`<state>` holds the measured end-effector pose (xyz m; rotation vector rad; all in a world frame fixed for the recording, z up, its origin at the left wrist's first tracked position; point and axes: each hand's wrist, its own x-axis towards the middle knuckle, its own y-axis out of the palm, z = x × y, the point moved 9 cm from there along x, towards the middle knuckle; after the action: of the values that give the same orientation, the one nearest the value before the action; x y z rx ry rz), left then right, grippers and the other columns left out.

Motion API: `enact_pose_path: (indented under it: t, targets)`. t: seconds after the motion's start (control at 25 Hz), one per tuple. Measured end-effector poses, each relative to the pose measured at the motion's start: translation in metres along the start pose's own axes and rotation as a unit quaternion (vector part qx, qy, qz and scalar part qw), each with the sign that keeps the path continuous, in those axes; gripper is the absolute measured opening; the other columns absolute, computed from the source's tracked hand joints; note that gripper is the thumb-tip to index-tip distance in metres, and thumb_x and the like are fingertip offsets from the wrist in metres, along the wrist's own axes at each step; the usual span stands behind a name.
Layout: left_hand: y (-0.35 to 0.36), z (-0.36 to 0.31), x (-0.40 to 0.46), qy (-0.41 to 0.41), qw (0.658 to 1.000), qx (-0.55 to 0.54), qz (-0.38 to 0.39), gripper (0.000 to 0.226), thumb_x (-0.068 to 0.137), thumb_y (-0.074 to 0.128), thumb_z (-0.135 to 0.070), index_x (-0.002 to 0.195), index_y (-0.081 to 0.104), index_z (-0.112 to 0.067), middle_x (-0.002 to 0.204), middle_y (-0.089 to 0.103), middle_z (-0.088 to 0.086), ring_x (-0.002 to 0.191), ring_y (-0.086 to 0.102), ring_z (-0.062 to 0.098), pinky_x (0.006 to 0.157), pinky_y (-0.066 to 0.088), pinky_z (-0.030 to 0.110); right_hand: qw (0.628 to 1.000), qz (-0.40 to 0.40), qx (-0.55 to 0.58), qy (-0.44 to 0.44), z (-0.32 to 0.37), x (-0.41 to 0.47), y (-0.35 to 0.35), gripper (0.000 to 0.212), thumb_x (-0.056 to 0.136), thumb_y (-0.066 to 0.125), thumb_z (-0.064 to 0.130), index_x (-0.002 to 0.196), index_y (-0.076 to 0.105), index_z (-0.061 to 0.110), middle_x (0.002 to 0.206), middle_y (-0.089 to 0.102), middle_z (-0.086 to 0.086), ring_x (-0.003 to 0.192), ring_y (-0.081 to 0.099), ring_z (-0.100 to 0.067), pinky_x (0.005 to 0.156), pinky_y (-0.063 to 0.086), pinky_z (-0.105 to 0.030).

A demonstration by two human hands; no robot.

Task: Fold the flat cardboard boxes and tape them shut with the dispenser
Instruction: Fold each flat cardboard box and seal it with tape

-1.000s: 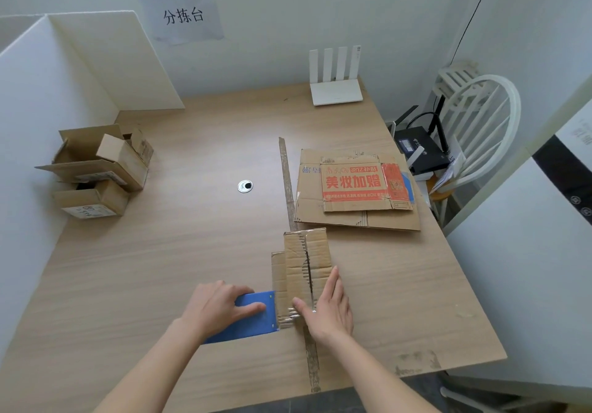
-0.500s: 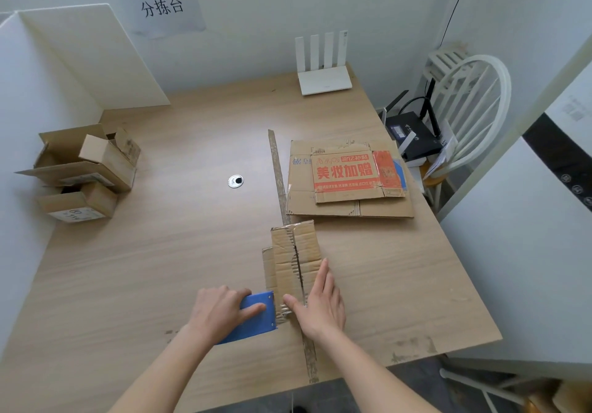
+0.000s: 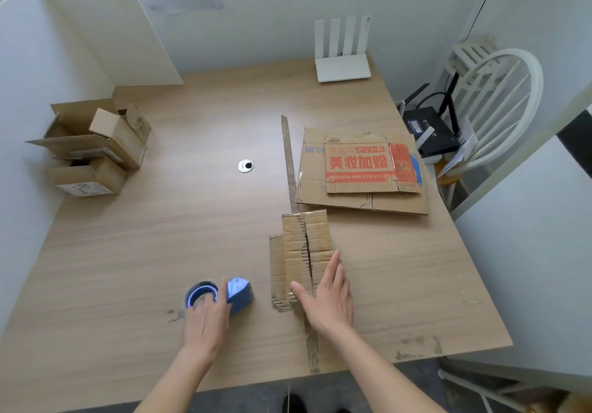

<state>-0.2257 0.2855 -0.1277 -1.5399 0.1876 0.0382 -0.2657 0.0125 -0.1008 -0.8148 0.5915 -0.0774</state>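
A small folded cardboard box (image 3: 301, 252) lies near the table's front edge, its two top flaps meeting at a dark centre seam. My right hand (image 3: 326, 294) rests flat on the box's near right part, fingers straight. The blue tape dispenser (image 3: 224, 294) stands on the table to the left of the box, a gap between them. My left hand (image 3: 206, 319) lies over the dispenser's near side with fingers curled round it. A stack of flat cardboard boxes (image 3: 362, 172), the top one printed red, lies at the right.
Several folded cardboard boxes (image 3: 93, 149) are piled at the left against a white partition. A long cardboard strip (image 3: 290, 162) runs along the table's middle seam. A white router (image 3: 342, 57) stands at the back. A white chair (image 3: 493, 101) stands beyond the right edge.
My left hand has pulled the blue dispenser left, away from the box's near end. The right hand stays flat on the box.
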Motion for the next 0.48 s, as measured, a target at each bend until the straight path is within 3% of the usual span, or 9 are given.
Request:
enact_pose_path:
  t: [0.12,0.2,0.28,0.32,0.4,0.48]
  targets:
    - [0.018,-0.003,-0.01,-0.035,0.999,-0.04,-0.003,0.085,0.054,0.098,-0.013,0.125,0.054,0.005,0.047,0.044,0.007,0.034,0.032,0.022,0.04,0.023,0.024,1.0,-0.003,-0.004,-0.003,-0.001,0.001,0.002,0.119,0.088,0.048,0.077,0.151,-0.037,0.024,0.17,-0.003,-0.006,0.152,0.018,-0.03,0.121,0.023,-0.043]
    - [0.016,-0.013,-0.014,-0.055,0.997,-0.051,-0.012,0.08,0.059,0.095,-0.016,0.126,0.058,0.007,0.058,0.053,0.013,0.043,0.045,0.028,0.042,0.035,0.03,1.0,-0.007,-0.004,-0.005,0.0,0.001,0.002,0.118,0.088,0.048,0.077,0.151,-0.036,0.023,0.17,-0.002,-0.006,0.151,0.02,-0.03,0.12,0.025,-0.044]
    - [-0.002,-0.03,-0.017,-0.08,0.99,-0.11,-0.032,0.066,0.081,0.08,-0.025,0.135,0.055,0.003,0.098,0.064,0.022,0.083,0.064,0.038,0.067,0.053,0.045,1.0,-0.006,-0.004,-0.008,0.001,0.0,0.002,0.119,0.088,0.048,0.077,0.152,-0.036,0.022,0.169,-0.001,-0.007,0.15,0.021,-0.031,0.119,0.027,-0.044]
    - [-0.013,-0.043,-0.018,-0.097,0.978,-0.177,-0.048,0.059,0.092,0.067,-0.029,0.142,0.05,-0.002,0.123,0.06,0.019,0.107,0.061,0.036,0.086,0.052,0.047,1.0,-0.003,-0.003,-0.01,0.001,0.0,0.002,0.119,0.088,0.048,0.077,0.152,-0.035,0.021,0.169,-0.001,-0.007,0.15,0.021,-0.031,0.118,0.027,-0.044]
    - [-0.034,-0.08,-0.022,-0.108,0.918,-0.379,-0.036,0.054,0.105,0.044,-0.037,0.154,0.036,-0.015,0.152,0.04,-0.003,0.14,0.04,0.018,0.114,0.035,0.037,1.0,0.004,0.001,-0.014,0.003,-0.001,0.003,0.118,0.089,0.048,0.076,0.153,-0.034,0.02,0.169,-0.001,-0.008,0.15,0.02,-0.032,0.118,0.027,-0.044]
    - [-0.036,-0.127,-0.024,-0.102,0.829,-0.549,0.035,0.055,0.108,0.034,-0.039,0.16,0.021,-0.024,0.157,0.021,-0.019,0.149,0.016,0.002,0.121,0.014,0.025,1.0,0.013,0.01,-0.011,0.002,0.001,0.004,0.115,0.091,0.047,0.072,0.153,-0.033,0.019,0.169,-0.002,-0.008,0.151,0.017,-0.032,0.119,0.025,-0.044]
